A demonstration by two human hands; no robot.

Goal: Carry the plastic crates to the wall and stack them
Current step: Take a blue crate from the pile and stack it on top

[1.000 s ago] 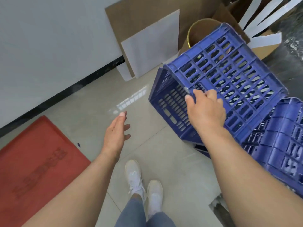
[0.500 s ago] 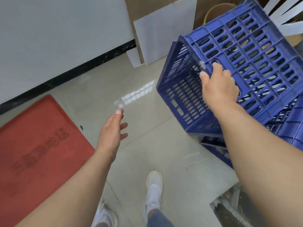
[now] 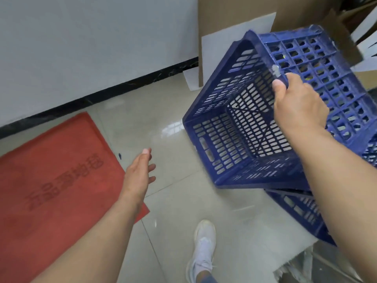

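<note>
A blue slotted plastic crate hangs tilted at the right, its open mouth turned toward me. My right hand grips its upper rim, thumb inside. Under it, a second blue crate rests low at the right, partly hidden by my right forearm. My left hand is held out over the tiled floor left of the crate, fingers spread, holding nothing. The white wall with its black baseboard runs across the upper left.
A red doormat lies on the floor at the left. Brown cardboard and a white sheet lean on the wall behind the crate. My white shoe steps on the tiles below. Crumpled plastic wrap lies at the lower right.
My right hand has lifted the crate and swung its mouth toward me. The view has turned left toward the wall, my left hand has stayed open, and one foot has stepped forward.
</note>
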